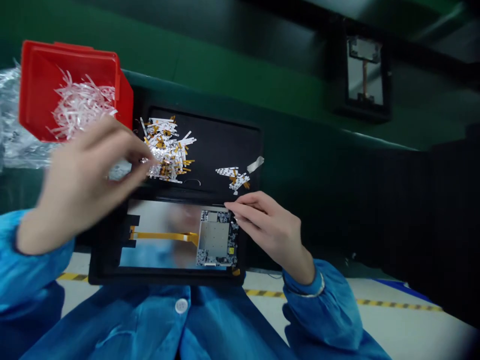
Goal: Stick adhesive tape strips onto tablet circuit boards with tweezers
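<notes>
My left hand (92, 172), a little blurred, is in a pinch at the left edge of a pile of white and amber flex strips (167, 150). Whatever its fingertips hold is too small to make out. The fingers of my right hand (268, 222) are pinched together at the upper right corner of an opened flat device (161, 255). Anything between them is hidden. Inside the device, a circuit board (215, 240) sits at the right, with an orange ribbon cable (161, 236) running left over a shiny panel.
A red bin (41, 95) holds white shreds (82, 102), beside clear plastic (17, 130) at the left. The black tray (221, 137) also carries a smaller group of strips (234, 176) and a pale scrap (255, 164). Another device (363, 75) stands at the upper right.
</notes>
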Motion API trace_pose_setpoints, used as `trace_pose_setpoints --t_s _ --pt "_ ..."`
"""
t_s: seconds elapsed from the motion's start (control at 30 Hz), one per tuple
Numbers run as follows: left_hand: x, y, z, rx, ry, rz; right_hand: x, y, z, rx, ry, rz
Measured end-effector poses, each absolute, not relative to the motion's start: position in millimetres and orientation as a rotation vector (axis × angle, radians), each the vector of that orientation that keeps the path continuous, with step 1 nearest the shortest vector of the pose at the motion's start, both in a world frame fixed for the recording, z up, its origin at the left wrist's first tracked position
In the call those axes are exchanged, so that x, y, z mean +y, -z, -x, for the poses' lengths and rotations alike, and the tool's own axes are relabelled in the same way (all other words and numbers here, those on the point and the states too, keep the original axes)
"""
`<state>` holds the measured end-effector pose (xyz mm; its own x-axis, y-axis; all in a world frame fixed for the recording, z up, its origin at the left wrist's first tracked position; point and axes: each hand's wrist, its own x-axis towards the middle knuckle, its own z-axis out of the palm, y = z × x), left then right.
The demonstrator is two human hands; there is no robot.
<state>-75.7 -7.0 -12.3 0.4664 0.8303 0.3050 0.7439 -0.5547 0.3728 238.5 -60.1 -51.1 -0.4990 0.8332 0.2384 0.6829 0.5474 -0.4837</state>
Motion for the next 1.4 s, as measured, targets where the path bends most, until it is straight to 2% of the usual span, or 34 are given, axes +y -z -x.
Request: trace_pose_setpoints --t_s 0.17,0.37,0.6,0.7,0.83,1.03,1.17,1.27,1.4 --pt "-16 40 29 0.881 -0.605 -2.628 -59 50 -239 -2.378 -0.465 1.257" --pt "-18 56 27 0.802 -0.552 -2.577 -57 49 -237 -2.471 -0.470 1.209" --pt "-21 57 26 0.738 -0.475 -2.743 -58 25 -237 -2.711 -0.418 1.436" --pt "-19 51 23 0.706 -0.417 -2.825 -54 23 -242 -2.697 -0.583 1.384" --pt "-15 44 16 0.717 -0.433 -2.802 -44 20 -257 -2.382 -1.004 1.191" --pt "-12 51 7 0.640 -0.448 -2.751 -39 25 -261 -1.644 -1.006 1.268" --pt "-12 52 6 0.610 -0.448 -2.855 -37 46 -247 -1.328 -1.335 1.300" --pt "-12 51 6 0.569 -0.436 -2.916 -35 54 -243 -1.289 -1.508 1.233" --pt "-14 53 5 0.576 -0.449 -2.914 -36 53 -247 -1.369 -1.487 1.237"
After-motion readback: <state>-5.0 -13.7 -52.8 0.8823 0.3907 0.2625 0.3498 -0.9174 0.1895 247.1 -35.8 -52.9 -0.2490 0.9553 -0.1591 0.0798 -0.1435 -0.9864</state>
